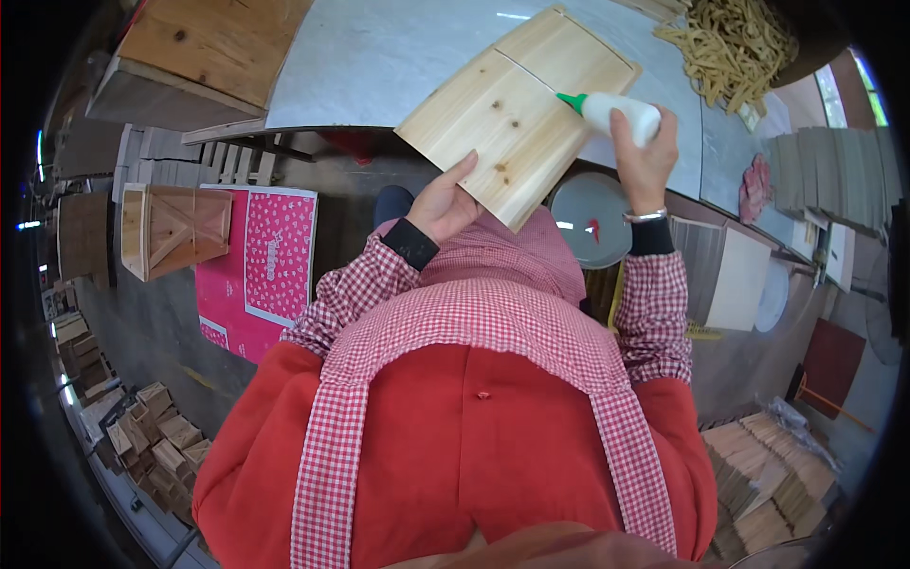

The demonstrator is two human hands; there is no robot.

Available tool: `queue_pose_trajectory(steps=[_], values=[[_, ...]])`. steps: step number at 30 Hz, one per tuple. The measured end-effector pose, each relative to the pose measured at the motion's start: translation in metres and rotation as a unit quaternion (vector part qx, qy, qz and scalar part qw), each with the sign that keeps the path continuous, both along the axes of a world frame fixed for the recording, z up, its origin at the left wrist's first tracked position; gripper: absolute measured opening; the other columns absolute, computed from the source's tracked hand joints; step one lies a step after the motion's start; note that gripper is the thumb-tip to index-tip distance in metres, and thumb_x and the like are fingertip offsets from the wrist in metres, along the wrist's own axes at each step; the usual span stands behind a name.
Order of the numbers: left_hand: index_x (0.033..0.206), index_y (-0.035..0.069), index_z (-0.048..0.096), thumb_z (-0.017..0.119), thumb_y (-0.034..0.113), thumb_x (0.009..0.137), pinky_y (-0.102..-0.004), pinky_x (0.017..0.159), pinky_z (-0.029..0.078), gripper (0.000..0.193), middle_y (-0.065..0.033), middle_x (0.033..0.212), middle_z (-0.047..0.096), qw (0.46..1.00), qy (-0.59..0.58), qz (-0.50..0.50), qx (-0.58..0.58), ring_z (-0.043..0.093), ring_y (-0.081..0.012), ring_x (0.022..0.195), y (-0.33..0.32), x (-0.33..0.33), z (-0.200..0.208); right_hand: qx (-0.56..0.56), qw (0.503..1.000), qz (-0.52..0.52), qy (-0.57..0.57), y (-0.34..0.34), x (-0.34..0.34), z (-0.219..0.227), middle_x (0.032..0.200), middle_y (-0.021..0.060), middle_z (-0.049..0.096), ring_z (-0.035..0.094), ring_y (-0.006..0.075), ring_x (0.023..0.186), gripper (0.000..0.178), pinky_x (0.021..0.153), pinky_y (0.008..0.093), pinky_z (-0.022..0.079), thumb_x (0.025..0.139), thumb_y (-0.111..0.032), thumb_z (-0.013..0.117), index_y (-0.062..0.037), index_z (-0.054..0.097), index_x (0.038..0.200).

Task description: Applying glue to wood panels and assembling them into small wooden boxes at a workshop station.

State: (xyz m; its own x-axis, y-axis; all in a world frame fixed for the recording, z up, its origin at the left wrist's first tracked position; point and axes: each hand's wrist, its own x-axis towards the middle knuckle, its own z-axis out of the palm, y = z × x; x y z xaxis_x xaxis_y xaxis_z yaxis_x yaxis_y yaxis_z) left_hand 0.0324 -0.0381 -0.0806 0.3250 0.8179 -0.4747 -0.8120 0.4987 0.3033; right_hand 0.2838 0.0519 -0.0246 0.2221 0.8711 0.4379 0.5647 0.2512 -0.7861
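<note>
A pale wooden board (507, 142) with several dark knots lies tilted across the near edge of the table, its near end jutting toward my lap. My left hand (441, 204) grips its near left edge, thumb on top and the other fingers underneath. In my right hand (649, 161) is a white squeeze bottle (604, 113) with a green nozzle, held on its side. The nozzle tip points at a narrow groove that runs across the board near its far end, and it appears to touch or nearly touch the wood there. A whitish line shows along part of the groove.
The grey-blue table (370, 66) holds a wooden box (204, 57) at left and a heap of thin wooden strips (725, 47) at far right. Below its edge sits a round grey basin (592, 242). A wooden crate (175, 230) stands on a pink printed box (227, 303) to the left.
</note>
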Motion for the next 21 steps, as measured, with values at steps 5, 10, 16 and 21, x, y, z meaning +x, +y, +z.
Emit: queue_pose_trajectory(steps=[5,10,16,21], values=[[0.137,0.003,0.036,0.057,0.024,0.096,-0.0445,0.106,0.040,0.051,-0.0148,0.137,0.048,1.000,-0.009,0.003,0.001,0.048,-0.0276,0.126,0.003,0.003,-0.005,-0.042,0.998,-0.043,0.024,-0.030,0.033,0.001,0.088,0.0177,0.066,0.065,0.0296,0.080,0.050,0.072,0.0391,0.052,0.077,-0.029,0.077,0.0027,0.053,0.107],[0.140,0.004,0.033,0.053,0.031,0.097,-0.0464,0.106,0.040,0.054,-0.0150,0.139,0.045,0.999,0.041,0.018,0.005,0.046,-0.0278,0.127,0.005,0.012,0.004,-0.075,0.988,-0.073,0.117,-0.038,0.051,-0.016,0.083,0.0134,0.064,0.062,0.0203,0.063,0.046,0.056,0.0319,0.050,0.079,-0.029,0.076,0.0026,0.053,0.105],[0.141,0.005,0.031,0.052,0.032,0.098,-0.0462,0.106,0.040,0.056,-0.0147,0.139,0.045,0.997,0.071,0.032,0.000,0.046,-0.0280,0.128,0.005,0.014,0.021,-0.101,0.910,-0.043,0.399,-0.036,0.059,-0.015,0.076,0.0084,0.060,0.050,0.0092,0.043,0.038,0.035,0.0216,0.035,0.084,-0.031,0.071,0.0000,0.053,0.096],[0.141,0.004,0.032,0.054,0.032,0.097,-0.0457,0.105,0.042,0.056,-0.0143,0.139,0.046,0.999,0.038,0.025,0.021,0.048,-0.0282,0.126,0.005,0.008,0.020,-0.027,0.888,-0.108,0.446,0.004,0.067,-0.015,0.074,0.0084,0.059,0.050,0.0100,0.043,0.036,0.034,0.0222,0.036,0.085,-0.031,0.069,-0.0006,0.052,0.093]])
